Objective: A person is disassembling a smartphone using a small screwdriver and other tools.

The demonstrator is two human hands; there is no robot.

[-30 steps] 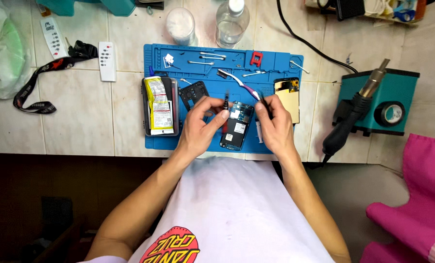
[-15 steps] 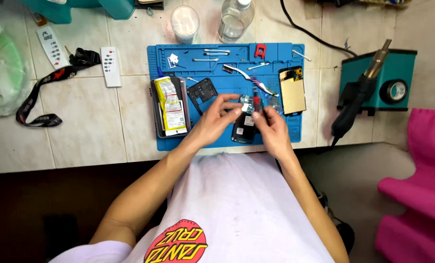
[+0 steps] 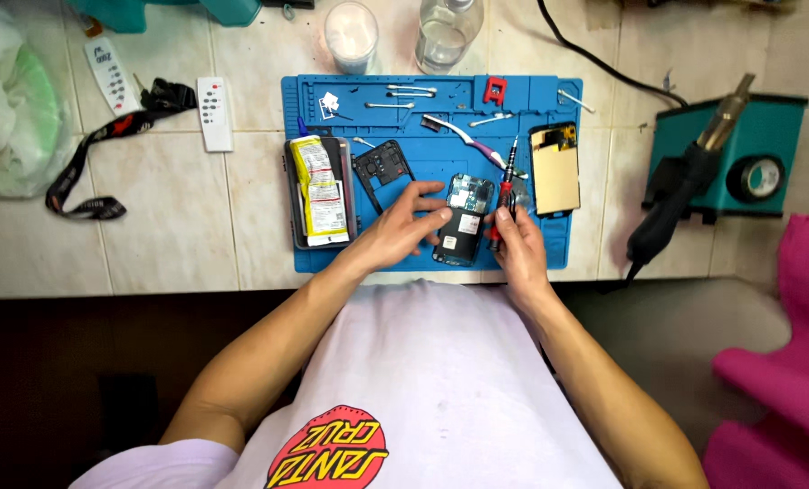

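Left hand (image 3: 402, 228) fingers spread, pressing down on opened phone (image 3: 463, 222) on blue repair mat (image 3: 531, 244). Right hand (image 3: 517, 243) fingers pinching red-handled screwdriver (image 3: 506, 195), tip near phone's right edge. Phone likely light, stiff, fragile at exposed board; best held by frame edges. Detached screen (image 3: 555, 168) just right.

Pale tiled counter (image 3: 187, 244); dark floor (image 3: 69, 389) below
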